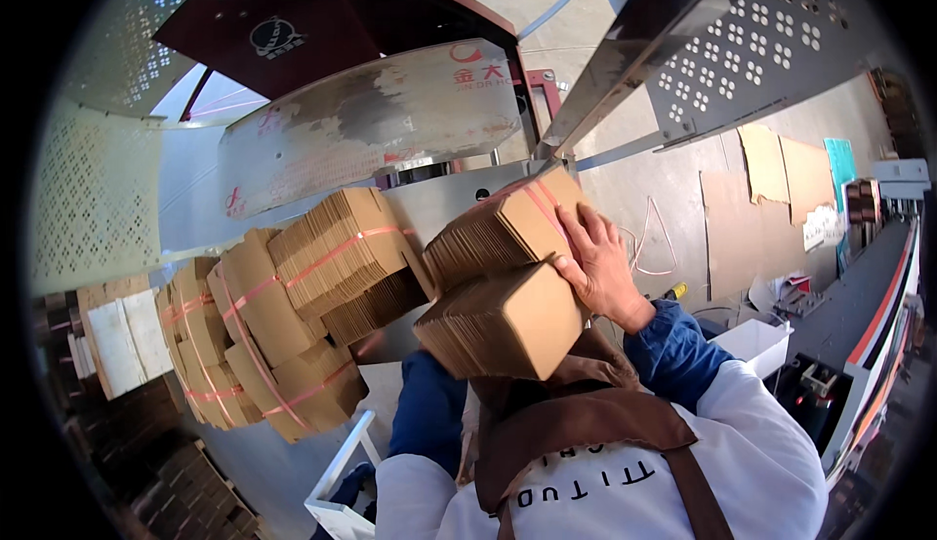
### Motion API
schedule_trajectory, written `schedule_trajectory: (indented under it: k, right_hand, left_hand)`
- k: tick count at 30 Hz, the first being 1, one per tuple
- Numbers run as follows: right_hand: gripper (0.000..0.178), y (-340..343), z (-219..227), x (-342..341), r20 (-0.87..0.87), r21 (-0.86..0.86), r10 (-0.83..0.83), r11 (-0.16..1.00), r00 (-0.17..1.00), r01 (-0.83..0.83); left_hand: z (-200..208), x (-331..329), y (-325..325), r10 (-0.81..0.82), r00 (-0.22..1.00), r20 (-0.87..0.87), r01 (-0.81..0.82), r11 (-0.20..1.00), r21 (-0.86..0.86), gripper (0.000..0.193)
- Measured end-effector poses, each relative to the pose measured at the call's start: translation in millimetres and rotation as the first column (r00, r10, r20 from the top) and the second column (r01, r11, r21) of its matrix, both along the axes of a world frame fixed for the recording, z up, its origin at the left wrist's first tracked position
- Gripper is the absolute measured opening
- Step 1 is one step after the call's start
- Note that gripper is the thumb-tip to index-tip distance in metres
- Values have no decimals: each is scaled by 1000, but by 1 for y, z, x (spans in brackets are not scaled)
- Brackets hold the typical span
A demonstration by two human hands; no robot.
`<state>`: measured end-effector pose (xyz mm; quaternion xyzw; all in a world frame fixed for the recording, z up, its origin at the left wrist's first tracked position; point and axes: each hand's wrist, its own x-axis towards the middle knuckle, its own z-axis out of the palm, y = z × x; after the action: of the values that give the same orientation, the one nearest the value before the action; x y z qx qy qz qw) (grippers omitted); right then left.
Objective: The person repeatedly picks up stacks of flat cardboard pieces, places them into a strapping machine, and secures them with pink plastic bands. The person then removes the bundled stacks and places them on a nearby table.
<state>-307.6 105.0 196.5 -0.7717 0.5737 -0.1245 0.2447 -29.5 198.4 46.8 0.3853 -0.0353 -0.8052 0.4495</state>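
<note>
A strapped bundle of folded brown cardboard blanks (pixel 527 320), stacked in two blocks, sits in front of my chest at the edge of the machine's metal table. My right hand (pixel 605 267) grips its right side, fingers spread over the pink strap (pixel 547 210) and thumb near the seam between the blocks. My left sleeve (pixel 429 399) reaches up to the bundle's lower left, and the cardboard hides that hand. Just left of it are more bundles: a strapped one (pixel 346 252), with others (pixel 264 296) lying farther left.
Ahead stands a machine with a dark red cover (pixel 293 23) and a worn metal panel (pixel 371 101). A perforated guard (pixel 752 52) rises at the right. Flat cardboard (pixel 752 233) lies on the floor, near a white bin (pixel 756 345). A white frame (pixel 342 472) stands at my lower left.
</note>
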Motion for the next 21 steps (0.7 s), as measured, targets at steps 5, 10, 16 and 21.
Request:
schedule_trajectory:
  k: [5,10,16,21]
  right_hand:
    - [78,15,-16,-9,-207,-221,80,967,975,-127]
    - [92,27,-39,-11,79,-210,147,969,986,-128]
    - [91,18,-47,-14,386,365,-253,925,887,105]
    - [77,5,-35,-16,411,408,-359,894,838,183]
  left_hand:
    - [-51,5,56,158,983,98,-155,987,-34,64]
    - [-44,7,125,77,790,608,-1,992,-125,64]
    - [-82,3,106,132,888,440,-109,991,-76,47]
    - [-47,-5,24,72,928,366,-33,993,-111,59]
